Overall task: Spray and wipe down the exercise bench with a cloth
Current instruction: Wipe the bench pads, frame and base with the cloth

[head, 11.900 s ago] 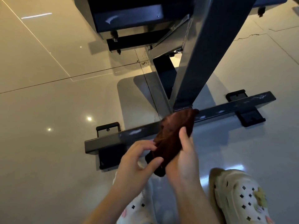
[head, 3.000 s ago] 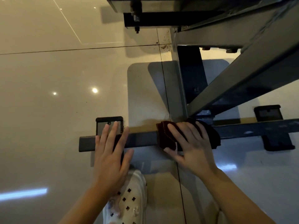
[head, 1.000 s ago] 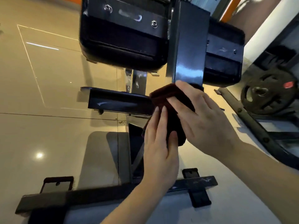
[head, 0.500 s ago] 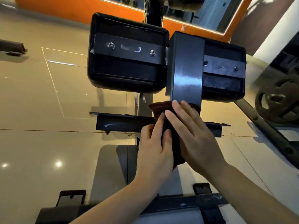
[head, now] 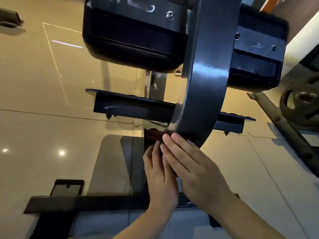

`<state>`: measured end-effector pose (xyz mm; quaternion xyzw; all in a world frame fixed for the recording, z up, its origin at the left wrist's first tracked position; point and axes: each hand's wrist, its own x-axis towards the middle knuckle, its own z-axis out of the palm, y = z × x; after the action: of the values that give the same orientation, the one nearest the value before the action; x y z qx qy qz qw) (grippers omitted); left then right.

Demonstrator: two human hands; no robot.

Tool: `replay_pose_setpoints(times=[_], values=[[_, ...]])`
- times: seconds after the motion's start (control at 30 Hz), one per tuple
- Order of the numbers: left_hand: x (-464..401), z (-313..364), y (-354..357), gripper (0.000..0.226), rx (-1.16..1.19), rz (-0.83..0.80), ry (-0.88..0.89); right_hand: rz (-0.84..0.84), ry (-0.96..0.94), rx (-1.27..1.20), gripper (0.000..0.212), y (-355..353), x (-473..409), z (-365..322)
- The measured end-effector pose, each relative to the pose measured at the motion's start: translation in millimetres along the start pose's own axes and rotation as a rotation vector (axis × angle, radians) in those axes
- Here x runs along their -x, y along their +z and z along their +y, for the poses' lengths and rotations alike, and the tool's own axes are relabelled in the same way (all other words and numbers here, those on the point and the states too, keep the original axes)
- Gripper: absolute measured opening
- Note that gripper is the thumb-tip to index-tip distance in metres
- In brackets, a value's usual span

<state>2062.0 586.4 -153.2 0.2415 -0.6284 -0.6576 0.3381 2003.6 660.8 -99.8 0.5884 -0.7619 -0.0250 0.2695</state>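
1. The wiping step is in hand, not the spraying — no spray bottle shows anywhere from where I stand, and the work is on the frame, below the black pads.
2. The dark cloth sits against the lower stretch of the bench's slanted steel upright, mostly hidden; only a dark reddish edge pokes out to the left of the fingertips.
3. The right hand lies over the cloth with fingers straight and flat, pressing it to the post rather than gripping it.
4. The left hand is tucked just beside and partly under the right one, fingers pointing up at the cloth's lower edge; whether it pinches the cloth or only steadies it I cannot tell.
5. The next move, by my reckoning, calls for sliding the cloth along the post with steady flat pressure, then on to the floor crossbar — minding that the cloth does not bunch or slip out from under the palm.
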Motion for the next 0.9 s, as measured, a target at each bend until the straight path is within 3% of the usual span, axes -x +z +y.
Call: replay_pose_setpoints(times=[0.13,0.23,0.43,0.53,0.67,0.8,0.9], values=[[-2.5,-20.4,2.1,0.037,0.173,0.026,-0.079,-0.035,-0.076,0.007,0.038,-14.0,1.0,1.8],[-6.1,-20.5,6.0,0.037,0.156,0.019,-0.104,0.063,-0.032,0.072,0.037,-29.1,-10.9,5.5],[-19.3,-18.9,14.3,0.058,0.054,0.02,0.048,0.139,-0.055,0.1,0.031,-27.1,-25.4,15.9],[-31.9,-32.2,12.2,0.049,0.136,-0.001,0.103,0.087,-0.085,0.074,0.029,-12.1,-21.8,15.3],[-60.8,-60.0,1.4,0.036,0.405,-0.09,-0.148,0.073,-0.104,0.226,0.035,13.7,-20.9,20.8],[-99.8,-103.2,1.8,0.055,0.271,-0.23,-0.279,0.131,-0.143,0.459,0.036,35.7,-23.8,27.8],[-126.5,-116.2,11.0,0.063,0.33,-0.283,-0.361,0.198,-0.153,0.529,0.037,43.9,-25.1,31.3]])
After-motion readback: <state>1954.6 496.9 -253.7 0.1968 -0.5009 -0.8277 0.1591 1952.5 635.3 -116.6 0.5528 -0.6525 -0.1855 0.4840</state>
